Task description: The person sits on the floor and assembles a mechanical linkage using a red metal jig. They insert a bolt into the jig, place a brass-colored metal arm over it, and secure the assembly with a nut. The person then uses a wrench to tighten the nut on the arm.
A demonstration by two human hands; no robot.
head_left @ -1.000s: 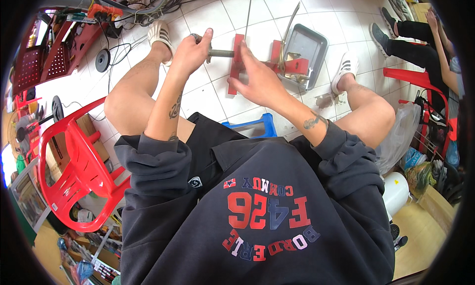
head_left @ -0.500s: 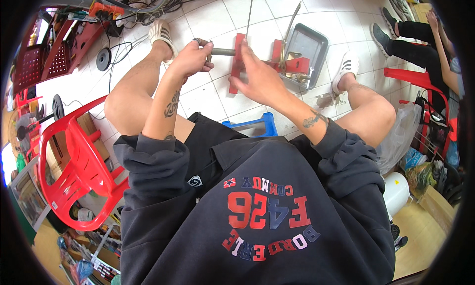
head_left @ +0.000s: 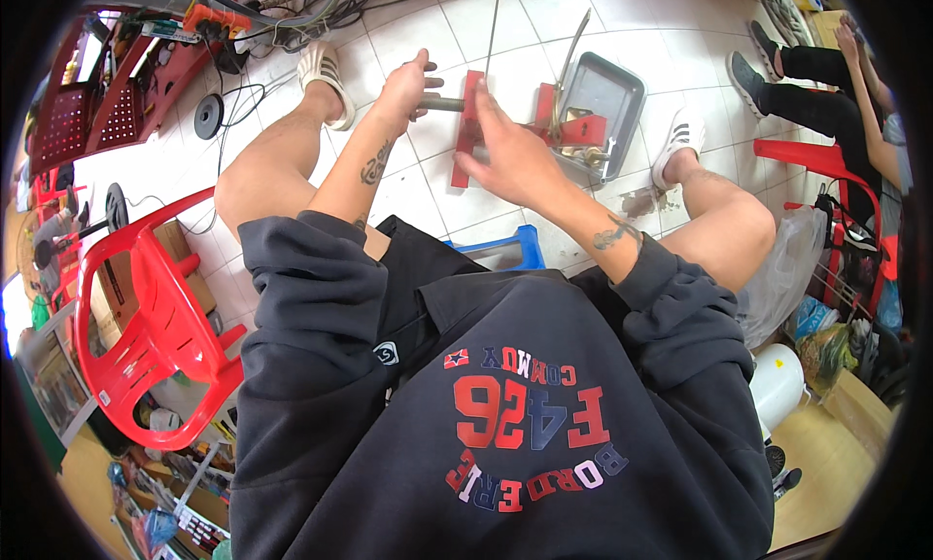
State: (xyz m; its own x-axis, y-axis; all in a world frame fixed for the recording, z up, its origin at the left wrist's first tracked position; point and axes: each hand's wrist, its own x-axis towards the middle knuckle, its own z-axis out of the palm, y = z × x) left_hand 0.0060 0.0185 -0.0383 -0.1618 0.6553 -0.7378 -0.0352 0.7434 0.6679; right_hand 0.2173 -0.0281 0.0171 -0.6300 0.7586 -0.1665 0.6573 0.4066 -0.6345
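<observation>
Left of upper centre, I had the left hand (head_left: 409, 89), fingers loosely parted, by the threaded rod (head_left: 445, 104); at upper centre, the red frame (head_left: 469, 129) met the right hand (head_left: 515, 155), fingers spread; a gray tray (head_left: 609, 88) lay rightward.

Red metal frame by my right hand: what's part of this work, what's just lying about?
Likely in use: red metal frame, right hand against it; metal rod, by left hand; perhaps grey tray.
Likely lying about: red plastic chair; black disc; clear plastic bag.
</observation>
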